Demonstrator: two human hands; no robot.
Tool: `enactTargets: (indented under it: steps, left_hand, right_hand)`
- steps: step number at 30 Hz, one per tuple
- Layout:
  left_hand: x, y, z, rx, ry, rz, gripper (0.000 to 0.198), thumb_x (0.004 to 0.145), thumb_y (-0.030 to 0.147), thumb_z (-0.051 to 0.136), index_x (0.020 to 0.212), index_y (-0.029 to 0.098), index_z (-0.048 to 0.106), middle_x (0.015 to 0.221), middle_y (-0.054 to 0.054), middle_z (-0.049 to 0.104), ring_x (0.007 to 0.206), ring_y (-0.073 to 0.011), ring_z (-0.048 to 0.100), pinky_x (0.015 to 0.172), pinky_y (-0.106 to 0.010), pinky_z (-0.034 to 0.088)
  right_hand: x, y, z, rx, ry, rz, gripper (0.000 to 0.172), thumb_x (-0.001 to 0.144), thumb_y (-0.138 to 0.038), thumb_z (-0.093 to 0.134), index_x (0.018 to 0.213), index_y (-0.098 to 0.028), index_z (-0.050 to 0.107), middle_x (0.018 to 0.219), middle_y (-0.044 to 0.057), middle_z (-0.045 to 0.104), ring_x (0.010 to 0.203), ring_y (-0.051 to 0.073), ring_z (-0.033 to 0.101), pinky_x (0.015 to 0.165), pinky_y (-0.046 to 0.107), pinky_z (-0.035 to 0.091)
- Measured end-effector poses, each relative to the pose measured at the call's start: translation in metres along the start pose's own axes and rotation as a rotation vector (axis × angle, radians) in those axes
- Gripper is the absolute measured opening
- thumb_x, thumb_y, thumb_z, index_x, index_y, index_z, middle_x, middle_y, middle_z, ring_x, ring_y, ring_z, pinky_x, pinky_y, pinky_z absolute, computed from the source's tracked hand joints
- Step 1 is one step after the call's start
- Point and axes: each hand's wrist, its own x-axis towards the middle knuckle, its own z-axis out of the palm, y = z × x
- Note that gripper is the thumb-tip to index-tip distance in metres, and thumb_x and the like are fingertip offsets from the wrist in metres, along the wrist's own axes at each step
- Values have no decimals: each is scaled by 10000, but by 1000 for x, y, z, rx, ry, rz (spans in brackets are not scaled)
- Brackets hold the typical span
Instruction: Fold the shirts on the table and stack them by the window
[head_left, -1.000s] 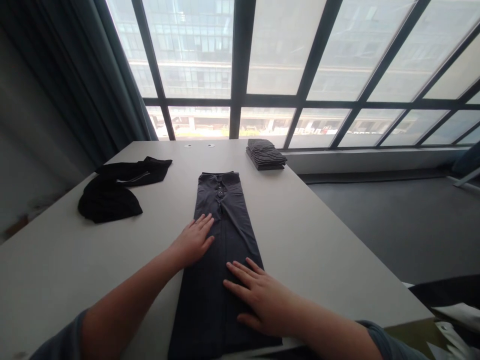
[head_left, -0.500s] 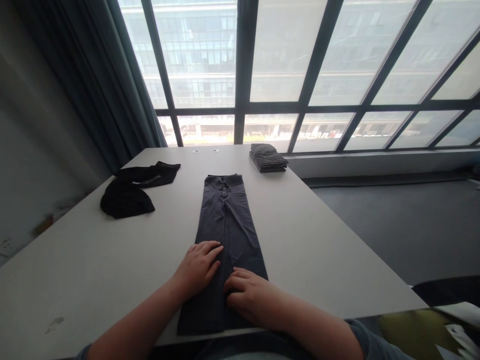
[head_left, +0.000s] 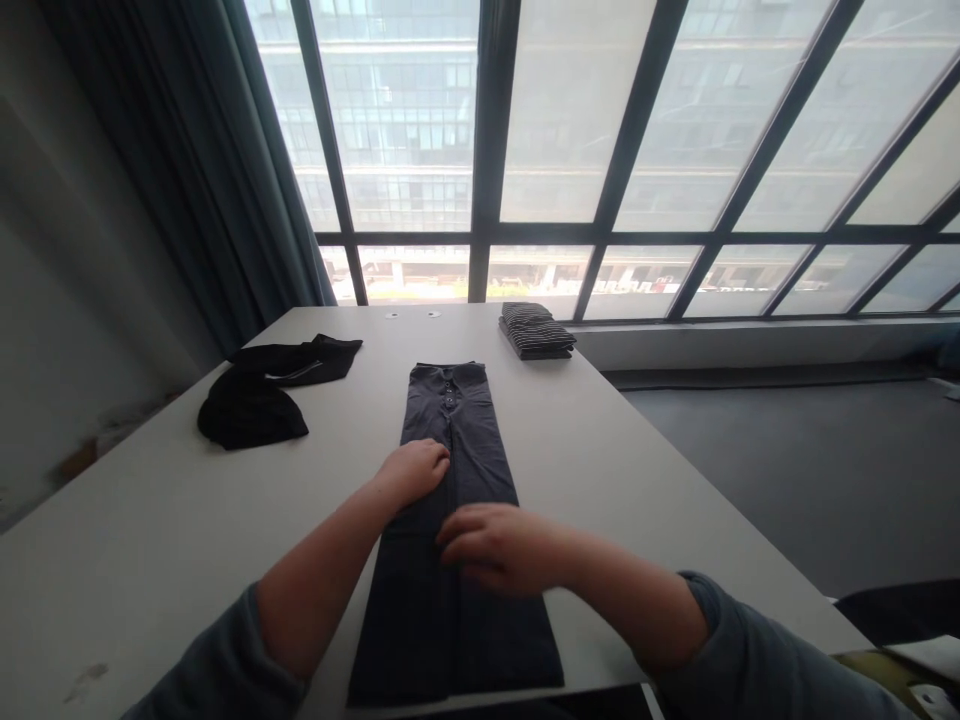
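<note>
Dark grey trousers [head_left: 480,440] lie flat on the white table, waistband away from me and hems near the front edge. Buttons run down the fly. My left hand [head_left: 415,472] rests on the left leg, with its fingers curled together at the inner edge beside the middle gap, closed on the cloth. Lower down, my right hand [head_left: 504,545] is over the right leg. Its fingers are loosely bent, a little apart and slightly blurred, reaching toward the middle; nothing shows in them.
A crumpled black garment [head_left: 255,405] lies on the left of the table [head_left: 637,520]. At the far right edge sits a folded striped stack [head_left: 536,330]. Large windows and a dark curtain [head_left: 187,150] stand behind. Grey floor lies to the right.
Both hands have moved up the trousers, away from me. My left fingers have gone from lying flat to curled. The hems now show more fully.
</note>
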Motion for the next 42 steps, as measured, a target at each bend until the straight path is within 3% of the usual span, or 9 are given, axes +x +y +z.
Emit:
enactTargets:
  steps: [5,10,14,18,23,28,32,36,42]
  left_hand:
    - [47,-15,21,42,14,-41,521,1064,378,443,1543,198,540,1668,-135,468,1543,-297,436,1224,-499,405]
    - [55,-25,48,50,20,-7,595,1077,404,425,1642,220,411,1746,-82,319,1621,-297,283,1298,-556,265]
    - [60,-38,52,21,104,11,548,1077,338,396,1595,188,491,1683,-98,450,1556,-269,420,1271,-493,351]
    - [64,-48,53,5,120,29,539,1065,270,387,1567,130,523,1661,-121,481,1556,-230,421,1288,-390,324]
    - [61,-46,61,38,82,-18,600,1064,299,404,1649,165,409,1727,-88,367,1609,-249,320,1307,-444,288]
    - [56,-36,61,76,57,-114,632,1084,370,365,1668,126,364,1748,-138,282,1625,-334,261,1310,-570,227]
    - [47,-27,58,125,16,-168,665,1093,412,349,1681,101,320,1759,-155,230,1633,-336,233,1311,-553,217]
    - [18,-19,61,143,15,-72,668,1087,435,386,1675,121,345,1753,-159,256,1633,-331,237,1313,-551,209]
    - [-64,1,63,106,-49,288,635,1116,459,352,1701,219,285,1766,-93,237,1647,-274,196,1336,-524,163]
  right_hand:
    - [44,104,-25,-200,276,439,473,1015,-155,514,1468,-211,640,1489,144,642,1401,256,585,1212,464,433]
    - [51,164,-4,-297,113,640,667,1037,-305,543,1659,-123,389,1712,161,364,1600,346,314,1301,558,276]
    - [46,168,6,-332,90,660,670,1071,-393,461,1675,-122,361,1724,145,340,1609,339,295,1311,552,247]
    - [48,162,3,-350,98,681,671,1080,-443,429,1696,-197,329,1755,102,260,1619,337,271,1308,560,240]
    - [57,155,1,-364,65,726,645,1079,-415,409,1700,-266,317,1757,24,259,1612,347,281,1280,620,265]
    - [63,155,7,-371,34,786,673,1095,-495,346,1711,-231,278,1769,13,205,1640,346,184,1301,642,165]
    - [62,155,9,-357,22,789,688,1094,-507,317,1715,-216,258,1776,1,174,1651,325,141,1315,611,138]
    - [61,155,7,-350,32,785,678,1093,-491,302,1714,-223,263,1778,1,176,1650,322,147,1312,612,138]
    - [62,160,10,-353,46,786,645,1089,-414,310,1717,-276,256,1781,8,182,1653,311,143,1306,618,134]
